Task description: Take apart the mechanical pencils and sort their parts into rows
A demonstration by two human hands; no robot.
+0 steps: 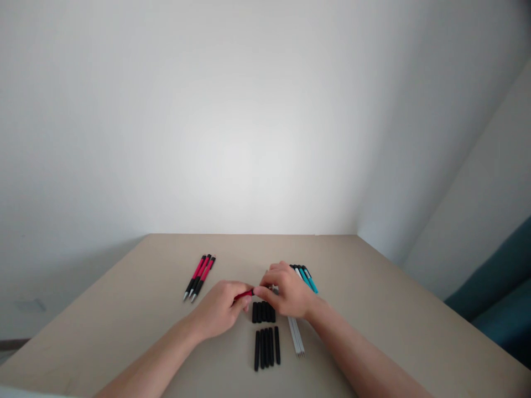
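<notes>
My left hand (219, 309) is closed around a red pen barrel (244, 295) just above the table. My right hand (286, 290) meets it from the right, fingers pinched on the barrel's end. Directly below the hands lie a row of short black pen parts (263, 312) and, nearer to me, a row of longer black pen parts (266, 347). Thin white refills (297, 337) lie partly under my right wrist.
Three finished red-and-black pens (199, 276) lie side by side at the left of the beige table (124, 320). Teal pens (307, 277) lie behind my right hand. A white wall stands behind the table, and a dark teal seat (498, 304) is at the right.
</notes>
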